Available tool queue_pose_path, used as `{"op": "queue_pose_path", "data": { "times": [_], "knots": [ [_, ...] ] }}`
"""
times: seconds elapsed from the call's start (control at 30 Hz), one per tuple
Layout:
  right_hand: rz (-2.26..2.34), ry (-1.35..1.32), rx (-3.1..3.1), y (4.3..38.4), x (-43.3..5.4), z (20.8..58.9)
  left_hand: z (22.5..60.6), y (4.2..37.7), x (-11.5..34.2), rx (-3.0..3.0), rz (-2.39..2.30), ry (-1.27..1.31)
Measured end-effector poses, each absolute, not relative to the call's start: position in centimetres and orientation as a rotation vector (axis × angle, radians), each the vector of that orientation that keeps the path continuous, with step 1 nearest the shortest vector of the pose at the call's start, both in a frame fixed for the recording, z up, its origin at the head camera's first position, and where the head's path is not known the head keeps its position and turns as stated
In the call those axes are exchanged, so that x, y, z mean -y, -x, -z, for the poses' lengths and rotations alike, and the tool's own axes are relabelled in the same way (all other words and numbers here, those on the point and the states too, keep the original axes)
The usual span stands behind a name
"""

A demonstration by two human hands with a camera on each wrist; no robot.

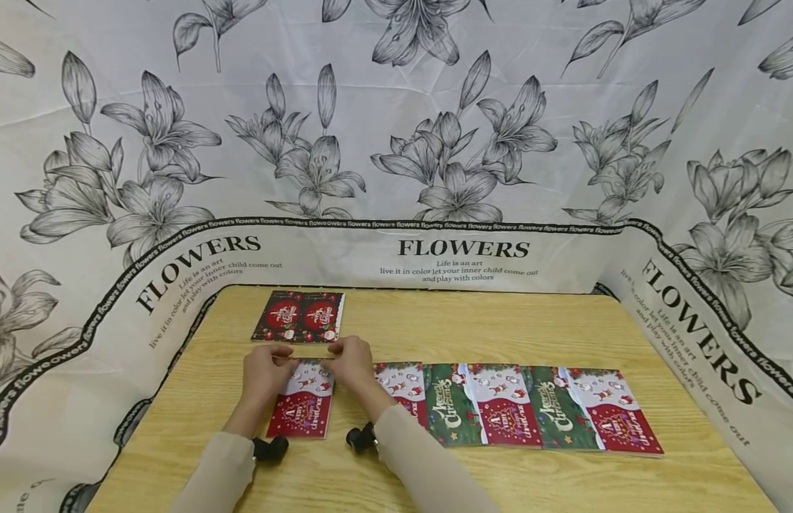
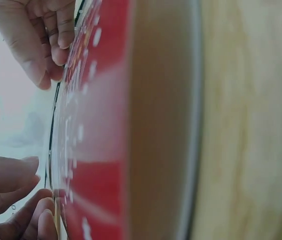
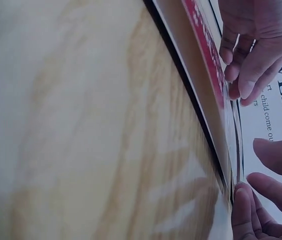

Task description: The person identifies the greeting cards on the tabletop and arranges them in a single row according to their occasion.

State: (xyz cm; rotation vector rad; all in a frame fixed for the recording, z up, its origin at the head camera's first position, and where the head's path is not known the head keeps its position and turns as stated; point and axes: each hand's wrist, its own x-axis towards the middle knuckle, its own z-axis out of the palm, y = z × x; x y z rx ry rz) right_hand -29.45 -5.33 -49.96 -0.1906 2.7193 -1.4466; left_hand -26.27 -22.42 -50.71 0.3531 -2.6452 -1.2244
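Observation:
Both hands are at the far edge of a folded red and white Christmas card (image 1: 300, 413). My left hand (image 1: 266, 374) holds its far left corner, fingertips at the edge. The far right corner is held by my right hand (image 1: 353, 363), with curled fingers. Seen from the left wrist, the card's red cover (image 2: 106, 135) bows slightly over a brownish space beneath it. In the right wrist view, the left hand (image 3: 260, 45) and right hand (image 3: 270, 205) have their fingertips at opposite ends of the card's thin edge (image 3: 239, 145).
A row of overlapping red and green Christmas cards (image 1: 454, 406) lies to the right, partly behind my right forearm. Dark Christmas cards (image 1: 300, 317) lie beyond the hands. A flower-printed curtain (image 1: 460, 178) borders the wooden table (image 1: 473, 328).

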Motion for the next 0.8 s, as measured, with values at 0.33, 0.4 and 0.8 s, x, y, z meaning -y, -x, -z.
{"op": "queue_pose_path", "data": {
  "times": [0.33,0.4,0.8],
  "knots": [
    [1.414,0.202,-2.744,29.26,5.17,50.55,50.74,26.15,22.49,2.702,1.231,-0.419],
    [1.412,0.205,-2.745,29.24,5.1,50.57,50.69,26.1,22.47,2.703,1.239,-0.416],
    [1.37,0.208,-2.759,28.93,4.94,50.42,50.65,25.96,22.25,2.689,1.278,-0.424]
  ]
}}
